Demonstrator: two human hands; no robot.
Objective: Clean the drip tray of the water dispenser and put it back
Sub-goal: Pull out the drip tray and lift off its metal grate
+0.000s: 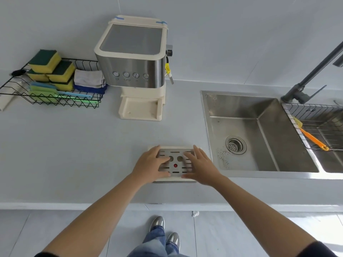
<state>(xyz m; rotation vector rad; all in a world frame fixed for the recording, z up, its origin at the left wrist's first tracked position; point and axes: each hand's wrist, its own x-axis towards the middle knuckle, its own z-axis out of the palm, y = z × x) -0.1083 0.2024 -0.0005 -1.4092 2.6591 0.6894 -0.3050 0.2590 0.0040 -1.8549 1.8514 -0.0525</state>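
The drip tray (172,147), cream plastic with a slotted metal grate (175,170) and a red dot on top, lies flat on the grey counter near the front edge, just left of the sink. My left hand (150,164) rests on its left half, fingers spread over the grate and thumb at the near edge. My right hand (202,166) holds the right half the same way. The water dispenser (133,58), steel and cream, stands at the back, and its base slot (140,108) is bare.
A steel sink (259,130) with a drain strainer lies to the right, with a dark faucet (306,84) behind it. An orange brush (313,140) lies on the sink's wire rack. At back left, a black wire basket (50,101) holds sponges, brushes and folded cloths (89,78).
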